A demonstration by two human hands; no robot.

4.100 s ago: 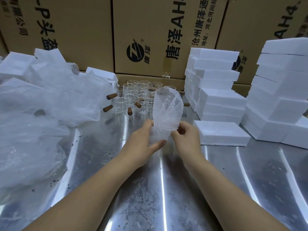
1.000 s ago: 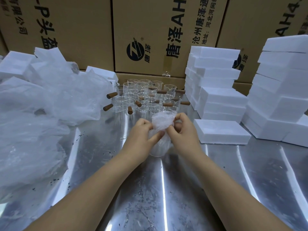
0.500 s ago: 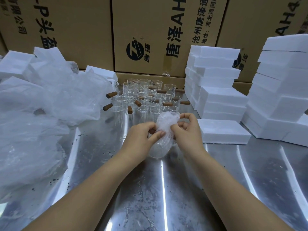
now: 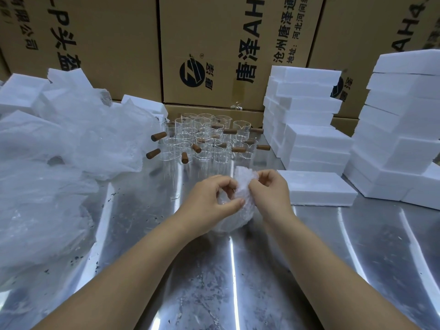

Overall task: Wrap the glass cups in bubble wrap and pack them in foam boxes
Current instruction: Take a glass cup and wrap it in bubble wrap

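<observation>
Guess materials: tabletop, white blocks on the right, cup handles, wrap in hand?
Tabletop: likely stainless steel, glossy, streaky reflections, scuffs. White blocks: foam, probably polystyrene; matte, grainy edges. Cup handles: probably wood, matte brown; could be cork. Wrap: translucent plastic bubble film, dimpled, pinched by left hand and right hand.

bubble wrap (image 4: 240,186): tall upright sheet, now bunched over the cup | left hand (image 4: 212,198) and right hand (image 4: 269,189): moved closer, pinching its top

The steel table (image 4: 238,282) bears cups (image 4: 207,141), foam boxes (image 4: 309,129) (stacked), sheeting (image 4: 59,163).
</observation>
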